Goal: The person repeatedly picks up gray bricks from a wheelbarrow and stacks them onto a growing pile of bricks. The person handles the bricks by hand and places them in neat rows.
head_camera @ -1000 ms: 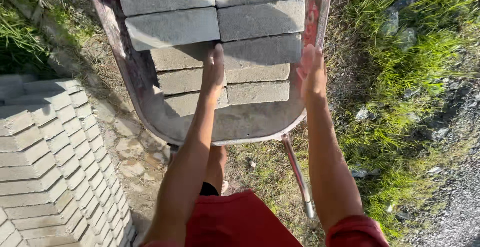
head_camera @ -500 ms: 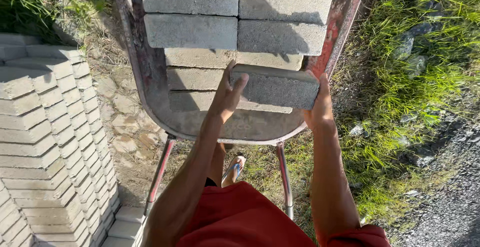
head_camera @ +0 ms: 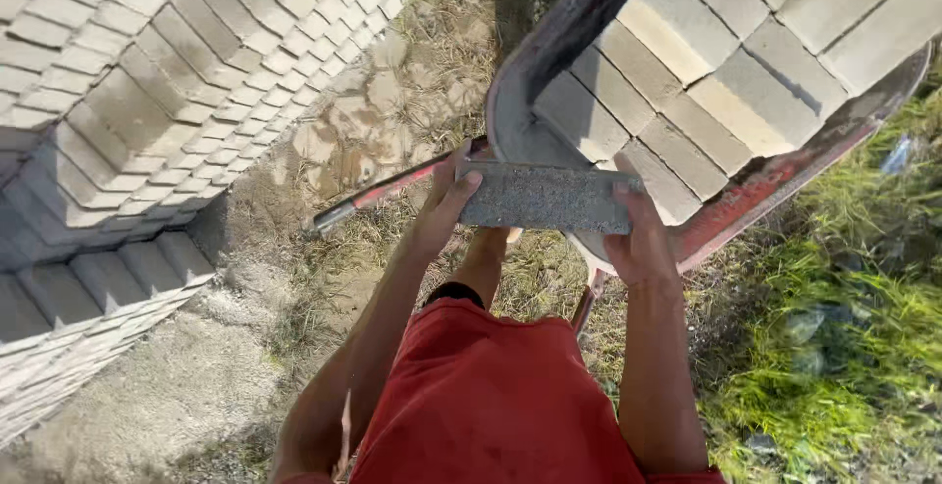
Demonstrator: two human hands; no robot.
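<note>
Block is sitting at frame centre, just clear of the barrow. Left hand and right hand are gripping its opposite ends, apparently sharing the weight. More blocks are lying stacked in the barrow, upper right.

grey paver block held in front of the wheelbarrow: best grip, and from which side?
Probably by its two short ends, one from each side, as now: left hand and right hand clasp the ends of the grey paver block. It is long, flat and level, so end grips likely balance it, clear of the wheelbarrow.
</note>
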